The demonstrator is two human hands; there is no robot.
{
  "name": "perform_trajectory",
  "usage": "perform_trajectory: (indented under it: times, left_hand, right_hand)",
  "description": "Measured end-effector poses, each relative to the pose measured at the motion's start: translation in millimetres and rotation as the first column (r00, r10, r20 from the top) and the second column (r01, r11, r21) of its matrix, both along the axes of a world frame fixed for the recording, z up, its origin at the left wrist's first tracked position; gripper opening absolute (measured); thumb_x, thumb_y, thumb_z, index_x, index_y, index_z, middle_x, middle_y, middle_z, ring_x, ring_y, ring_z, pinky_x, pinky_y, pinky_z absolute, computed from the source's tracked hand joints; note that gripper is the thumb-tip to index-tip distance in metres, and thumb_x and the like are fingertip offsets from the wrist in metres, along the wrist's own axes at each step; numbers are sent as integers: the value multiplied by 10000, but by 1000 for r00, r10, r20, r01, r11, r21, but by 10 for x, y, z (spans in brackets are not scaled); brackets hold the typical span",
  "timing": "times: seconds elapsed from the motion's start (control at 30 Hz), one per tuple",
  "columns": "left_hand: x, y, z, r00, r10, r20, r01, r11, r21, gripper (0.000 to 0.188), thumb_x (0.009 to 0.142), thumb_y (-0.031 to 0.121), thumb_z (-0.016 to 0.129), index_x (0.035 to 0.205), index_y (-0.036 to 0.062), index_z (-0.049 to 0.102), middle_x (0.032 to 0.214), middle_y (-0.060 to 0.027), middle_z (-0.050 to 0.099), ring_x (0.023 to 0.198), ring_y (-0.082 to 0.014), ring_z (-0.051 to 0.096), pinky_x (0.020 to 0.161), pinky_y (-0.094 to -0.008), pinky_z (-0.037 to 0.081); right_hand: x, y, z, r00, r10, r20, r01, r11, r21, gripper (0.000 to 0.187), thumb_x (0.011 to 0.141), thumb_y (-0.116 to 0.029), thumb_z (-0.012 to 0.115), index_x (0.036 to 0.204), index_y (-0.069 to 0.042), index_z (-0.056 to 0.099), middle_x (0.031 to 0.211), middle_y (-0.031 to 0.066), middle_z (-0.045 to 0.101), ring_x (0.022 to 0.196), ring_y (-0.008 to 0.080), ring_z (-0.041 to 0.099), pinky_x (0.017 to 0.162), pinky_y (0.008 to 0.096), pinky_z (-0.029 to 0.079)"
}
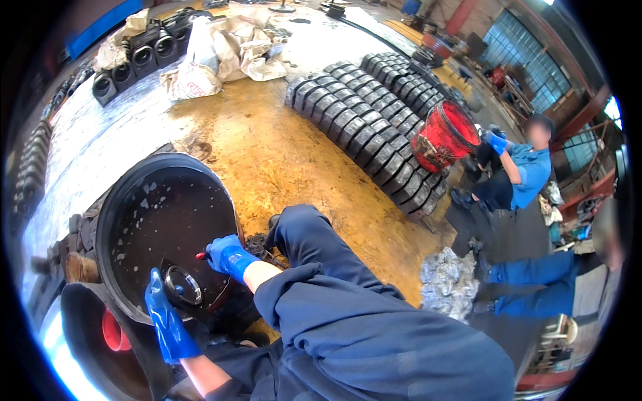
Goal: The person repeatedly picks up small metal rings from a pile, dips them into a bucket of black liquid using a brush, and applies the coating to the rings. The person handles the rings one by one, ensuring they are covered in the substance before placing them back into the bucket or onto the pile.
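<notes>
My left hand [167, 322], in a wet blue rubber glove, holds a black block with a round, shiny-rimmed opening [183, 286]. A bit of blue shows inside that opening. The block is over the near side of a large black drum [224, 194] of dark liquid with pale flecks of foam. My right hand [230, 257], also in a blue glove, is closed around a small tool with a red end [200, 256], just right of the block. The tool's working end cannot be made out against the dark liquid.
Beside the drum lies a black barrel [83, 334] with a red container [116, 332] inside. Rows of black blocks [354, 120] stand ahead, near a red bucket [441, 137]. A co-worker in blue gloves [528, 167] crouches at right; another person [542, 281] stands nearer. Grey scrap [449, 284] lies right.
</notes>
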State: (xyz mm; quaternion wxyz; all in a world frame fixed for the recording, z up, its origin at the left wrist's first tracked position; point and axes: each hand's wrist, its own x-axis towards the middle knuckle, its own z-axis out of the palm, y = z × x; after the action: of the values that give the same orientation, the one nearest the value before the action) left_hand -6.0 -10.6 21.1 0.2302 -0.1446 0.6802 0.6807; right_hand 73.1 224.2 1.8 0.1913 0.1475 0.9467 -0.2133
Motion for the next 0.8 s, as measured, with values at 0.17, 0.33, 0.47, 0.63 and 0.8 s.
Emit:
perform_trajectory:
  times: [0.17,0.33,0.47,0.63,0.8]
  left_hand:
    - [-19,9,-16,1000,4,15,-4,1000,15,446,1005,454,681,1070,14,725,900,-85,719,711,-201,674,615,-335,576]
    - [-47,-8,-29,1000,1,22,-2,1000,16,455,1004,457,680,1085,11,722,921,-90,719,729,-205,677,624,-337,579]
    - [-52,-21,-51,1000,-4,25,3,1000,15,463,1003,460,680,1097,9,720,937,-94,718,743,-208,679,632,-339,582]
    - [-50,-12,-70,999,-9,31,9,1000,19,473,1003,464,679,1112,5,717,957,-98,718,761,-212,682,642,-342,585]
    - [-65,8,-92,999,-18,34,18,1000,22,483,1002,467,678,1127,2,714,977,-103,718,779,-216,685,651,-345,588]
  right_hand:
    - [2,47,-113,998,-4,-56,3,1000,-12,306,925,-360,643,1132,-189,790,1071,109,781,1016,320,750,874,459,575]
    - [-2,46,-131,998,-4,-58,3,1000,-20,307,931,-347,641,1131,-168,790,1077,114,780,1022,319,751,878,458,575]
    - [-8,57,-108,999,6,-35,-7,999,-34,306,937,-339,642,1133,-156,790,1087,115,780,1036,316,750,890,460,572]
    - [-18,70,-148,1000,4,-26,-5,999,-40,315,937,-343,648,1152,-160,787,1108,115,777,1056,315,745,920,457,559]
    - [-44,70,-197,1000,-3,-32,2,999,-33,324,935,-345,654,1168,-161,783,1117,114,776,1068,317,742,937,454,549]
